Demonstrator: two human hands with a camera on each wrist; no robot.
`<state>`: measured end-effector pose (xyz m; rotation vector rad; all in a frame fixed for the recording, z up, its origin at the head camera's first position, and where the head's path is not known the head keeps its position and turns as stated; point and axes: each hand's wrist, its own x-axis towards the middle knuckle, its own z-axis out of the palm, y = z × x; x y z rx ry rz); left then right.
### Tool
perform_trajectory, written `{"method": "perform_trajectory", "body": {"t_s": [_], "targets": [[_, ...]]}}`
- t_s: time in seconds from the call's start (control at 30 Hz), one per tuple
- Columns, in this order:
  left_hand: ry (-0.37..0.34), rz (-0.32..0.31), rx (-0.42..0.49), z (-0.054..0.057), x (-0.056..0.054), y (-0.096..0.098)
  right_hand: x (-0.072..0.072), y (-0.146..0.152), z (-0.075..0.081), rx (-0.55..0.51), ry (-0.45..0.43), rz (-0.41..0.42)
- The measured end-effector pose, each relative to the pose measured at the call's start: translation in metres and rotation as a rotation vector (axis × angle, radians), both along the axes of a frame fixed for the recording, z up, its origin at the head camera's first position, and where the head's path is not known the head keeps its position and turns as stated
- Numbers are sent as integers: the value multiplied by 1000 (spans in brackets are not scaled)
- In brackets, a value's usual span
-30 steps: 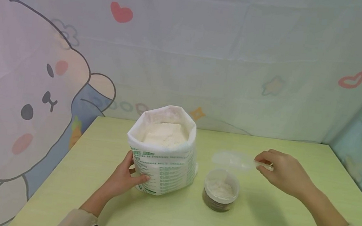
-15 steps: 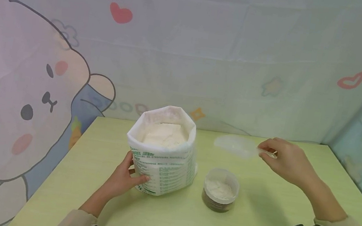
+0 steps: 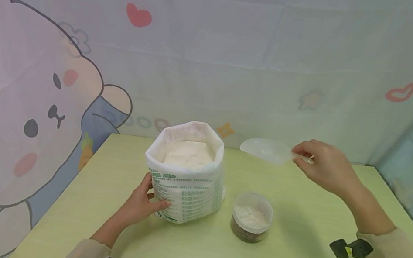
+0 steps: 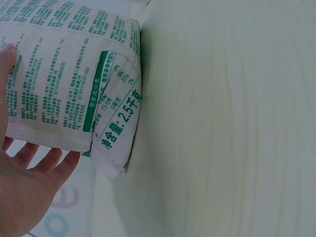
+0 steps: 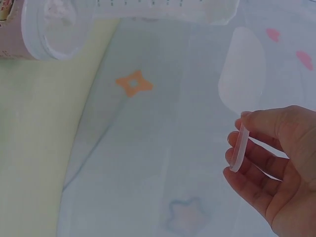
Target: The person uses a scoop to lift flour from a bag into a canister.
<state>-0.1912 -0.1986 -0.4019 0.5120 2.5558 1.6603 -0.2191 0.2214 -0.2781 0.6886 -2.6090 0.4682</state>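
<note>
A white bag of flour (image 3: 191,195) with green print stands open at the top, its rim folded out and pale powder (image 3: 189,154) high inside. My left hand (image 3: 137,207) grips its lower left side, thumb on the printed front. In the left wrist view, fingers (image 4: 61,168) curl at the bag's edge. My right hand (image 3: 329,169) pinches the handle of a translucent plastic scoop (image 3: 267,150), held level above the table. The bowl points left, toward the bag, and no powder shows in it. Below the scoop sits a round tub (image 3: 248,233) holding white powder.
The pale green-yellow table (image 3: 189,254) ends at the back against a hanging cloth (image 3: 270,67) printed with a cartoon rabbit and hearts. The tub stands close to the bag's right side.
My right hand has lifted the scoop from just over the tub to well above it. The left hand, the bag and the tub have stayed put.
</note>
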Motion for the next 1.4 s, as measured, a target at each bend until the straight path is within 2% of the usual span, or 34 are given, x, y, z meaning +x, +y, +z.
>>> {"method": "perform_trajectory", "body": {"t_s": [0.33, 0.67, 0.9, 1.07, 1.4], "targets": [[-8, 5, 2, 4, 2, 2, -9, -19, 27, 69, 73, 39], [-12, 10, 0, 2, 1, 2, -14, -52, 55, 171, 126, 96], [-17, 11, 0, 1, 1, 2, -17, -70, 68, 231, 117, 115], [-4, 11, -5, 0, 0, 2, -18, -84, 75, 277, 144, 155], [2, 12, -11, -1, 1, 2, -16, -117, 87, 498, 168, 184]]}}
